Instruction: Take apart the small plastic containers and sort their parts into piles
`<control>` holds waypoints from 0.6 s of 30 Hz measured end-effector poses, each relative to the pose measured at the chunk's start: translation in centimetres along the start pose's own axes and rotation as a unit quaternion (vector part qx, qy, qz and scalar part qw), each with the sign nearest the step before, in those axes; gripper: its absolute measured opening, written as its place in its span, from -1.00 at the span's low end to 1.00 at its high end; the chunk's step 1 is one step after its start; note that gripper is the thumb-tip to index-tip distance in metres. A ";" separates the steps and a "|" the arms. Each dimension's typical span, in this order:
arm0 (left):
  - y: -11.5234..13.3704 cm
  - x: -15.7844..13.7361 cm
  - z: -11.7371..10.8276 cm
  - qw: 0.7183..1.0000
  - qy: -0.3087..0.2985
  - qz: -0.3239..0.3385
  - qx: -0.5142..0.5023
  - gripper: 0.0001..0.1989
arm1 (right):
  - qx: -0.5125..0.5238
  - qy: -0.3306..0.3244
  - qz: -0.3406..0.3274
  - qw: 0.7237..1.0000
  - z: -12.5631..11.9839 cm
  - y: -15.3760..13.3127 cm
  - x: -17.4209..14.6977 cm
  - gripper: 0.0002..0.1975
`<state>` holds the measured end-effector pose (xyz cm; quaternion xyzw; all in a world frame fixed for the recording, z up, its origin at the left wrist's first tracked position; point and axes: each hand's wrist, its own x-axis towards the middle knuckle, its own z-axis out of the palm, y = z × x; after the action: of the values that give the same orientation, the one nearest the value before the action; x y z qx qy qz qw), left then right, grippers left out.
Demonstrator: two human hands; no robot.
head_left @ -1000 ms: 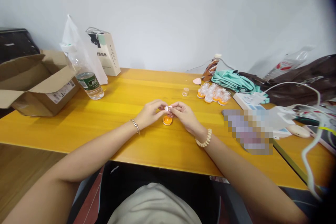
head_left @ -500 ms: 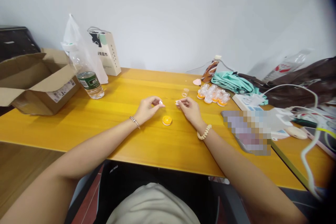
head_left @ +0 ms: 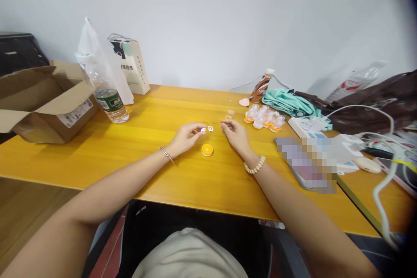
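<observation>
My left hand [head_left: 187, 137] pinches a small white plastic piece [head_left: 203, 130] between thumb and fingertips. Just right of those fingertips is a second small white piece with cut-outs [head_left: 210, 129]; whether it touches the first one or lies on the table I cannot tell. My right hand [head_left: 236, 134] rests a little further right, fingers bent and slightly apart, with nothing visible in them. Between the hands and nearer to me sits a round orange cap-like part with a white rim [head_left: 207, 150]. Past the right fingertips stands a small clear plastic cup [head_left: 230, 115].
Several clear domed pieces with orange bases [head_left: 263, 118] stand beyond my right hand, near a brown drink bottle [head_left: 260, 87] and teal cloth [head_left: 289, 102]. A phone [head_left: 302, 165] and cables lie right. On the left are a water bottle [head_left: 111, 103] and an open cardboard box [head_left: 55, 117].
The cut-out white piece has left my right fingertips and is now beside my left ones. My left hand has shifted slightly right; the right hand's fingers have loosened.
</observation>
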<state>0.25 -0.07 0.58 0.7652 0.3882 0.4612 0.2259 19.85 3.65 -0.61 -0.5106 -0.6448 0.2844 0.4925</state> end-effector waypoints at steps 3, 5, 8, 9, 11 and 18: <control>0.4 -0.1 0.1 1.000 -0.015 0.010 -0.016 -0.80 | 0.078 -0.068 -0.029 0.994 0.5 -1.4 -1.3 -0.78; 0.6 -0.2 0.2 0.999 -0.014 0.015 -0.029 -0.79 | 0.132 -0.130 -0.032 0.982 0.8 -2.4 -2.2 -0.78; 0.9 -0.2 0.1 0.998 -0.008 0.013 -0.053 -0.80 | 0.184 -0.188 -0.014 0.965 0.9 -3.5 -3.1 -0.76; 1.0 -0.2 0.0 0.998 -0.007 0.010 -0.063 -0.80 | 0.191 -0.200 -0.006 0.961 0.9 -3.7 -3.3 -0.77; 1.1 -0.2 0.0 0.997 -0.006 0.003 -0.080 -0.80 | 0.194 -0.212 0.011 0.958 0.8 -3.8 -3.4 -0.80; 1.1 -0.6 0.8 0.981 0.038 -0.082 -0.174 -0.68 | 0.185 -0.165 -0.014 0.969 1.3 -3.2 -3.4 -0.84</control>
<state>1.22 -1.16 0.66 0.6621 0.3718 0.5300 0.3775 17.43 -0.34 0.53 -0.3477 -0.6606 0.4722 0.4688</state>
